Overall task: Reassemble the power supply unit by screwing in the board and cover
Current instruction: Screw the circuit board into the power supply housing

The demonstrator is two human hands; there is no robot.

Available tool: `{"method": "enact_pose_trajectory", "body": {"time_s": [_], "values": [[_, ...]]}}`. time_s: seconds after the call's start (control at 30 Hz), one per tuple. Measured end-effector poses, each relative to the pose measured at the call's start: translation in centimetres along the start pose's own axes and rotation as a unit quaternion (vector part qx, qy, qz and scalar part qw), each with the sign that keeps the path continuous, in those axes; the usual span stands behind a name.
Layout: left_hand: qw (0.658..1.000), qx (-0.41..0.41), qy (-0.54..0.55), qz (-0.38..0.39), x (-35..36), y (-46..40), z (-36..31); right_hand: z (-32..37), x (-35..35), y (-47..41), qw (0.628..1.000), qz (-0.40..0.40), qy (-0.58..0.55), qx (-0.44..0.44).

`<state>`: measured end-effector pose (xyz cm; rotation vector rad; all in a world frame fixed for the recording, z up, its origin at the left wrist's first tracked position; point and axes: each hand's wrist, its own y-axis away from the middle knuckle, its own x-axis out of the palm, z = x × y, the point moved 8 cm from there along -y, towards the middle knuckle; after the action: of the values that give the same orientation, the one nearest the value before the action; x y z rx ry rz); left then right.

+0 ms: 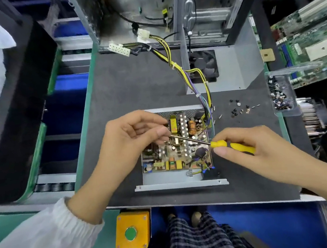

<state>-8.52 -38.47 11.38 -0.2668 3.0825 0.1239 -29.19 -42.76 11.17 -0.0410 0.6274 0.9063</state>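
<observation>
I see my right hand (244,146) grasping the screwdriver (219,144), its shaft lying leftward over the board (176,142) (nearly flat) to my left hand (132,138), which pinches the tip.

No words, numbers or brand names can be read anywhere here. The board (177,144) inside the open metal box has many small parts, but any print on them is too tiny and blurry to make out. The green boards (307,42) at the far right are blurry too. The yellow box (132,231) at the near edge of the desk has a green button with nothing written on it.
</observation>
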Motion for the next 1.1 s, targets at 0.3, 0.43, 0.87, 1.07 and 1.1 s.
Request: {"method": "enact_pose_trajectory", "body": {"time_s": [0.3, 0.43, 0.87, 1.07, 1.1], "values": [[0.995, 0.045, -0.090, -0.023, -0.7, 0.3, -0.9, 3.0, -2.3, 0.1, 0.990, -0.082, 0.099, -0.055], [0.994, 0.054, -0.094, -0.021, -0.3, 0.4, -1.0, 3.2, -2.2, -0.1, 0.990, -0.060, 0.116, -0.058], [0.986, 0.098, -0.134, 0.004, 1.0, -0.2, -1.8, 3.4, -3.0, 0.2, 0.989, -0.055, 0.125, -0.056], [0.946, 0.191, -0.256, 0.058, 2.5, 0.2, -3.1, 3.2, -3.1, 0.3, 0.983, -0.028, 0.176, -0.048], [0.933, 0.214, -0.282, 0.069, 2.8, 0.3, -3.4, 3.0, -3.1, 0.3, 0.983, -0.020, 0.177, -0.044]]}}
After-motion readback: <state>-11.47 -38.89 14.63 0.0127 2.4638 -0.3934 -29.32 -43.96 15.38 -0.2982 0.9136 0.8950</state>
